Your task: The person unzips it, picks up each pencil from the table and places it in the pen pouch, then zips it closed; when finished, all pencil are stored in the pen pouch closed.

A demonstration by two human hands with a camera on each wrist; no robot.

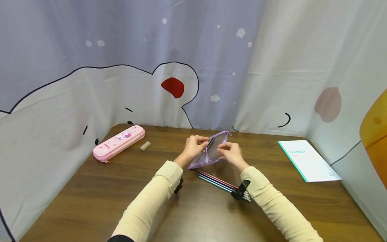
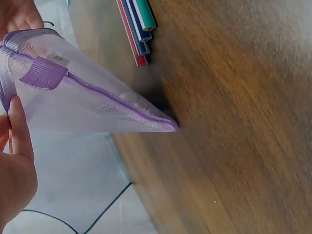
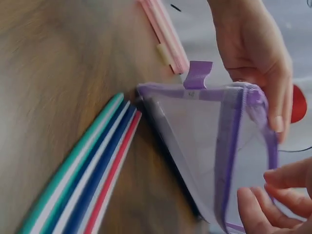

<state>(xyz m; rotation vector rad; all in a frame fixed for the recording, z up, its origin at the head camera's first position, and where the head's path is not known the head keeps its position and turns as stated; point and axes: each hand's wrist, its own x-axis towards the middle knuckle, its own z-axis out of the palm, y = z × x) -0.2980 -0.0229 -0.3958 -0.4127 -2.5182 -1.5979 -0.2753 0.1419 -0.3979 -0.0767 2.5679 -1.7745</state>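
Note:
A purple-edged mesh zip pouch (image 1: 215, 151) stands tilted on the table with its mouth spread apart. My left hand (image 1: 196, 147) pinches one side of its rim between thumb and fingers. At the opposite side of the rim, my right hand (image 1: 231, 154) has its thumb and fingertips curled in at the edge, partly hidden. A dark, thin strip shows through the mesh; what it is I cannot tell. Several striped pencils (image 3: 92, 170), in green, navy and red with white, lie side by side on the table below the pouch, near the right wrist.
A pink pencil case (image 1: 119, 143) lies at the left of the brown table (image 1: 127, 195), with a small beige block (image 1: 145, 146) beside it. A white booklet (image 1: 309, 161) with a green spine lies at the right. A printed curtain (image 1: 136, 94) hangs behind.

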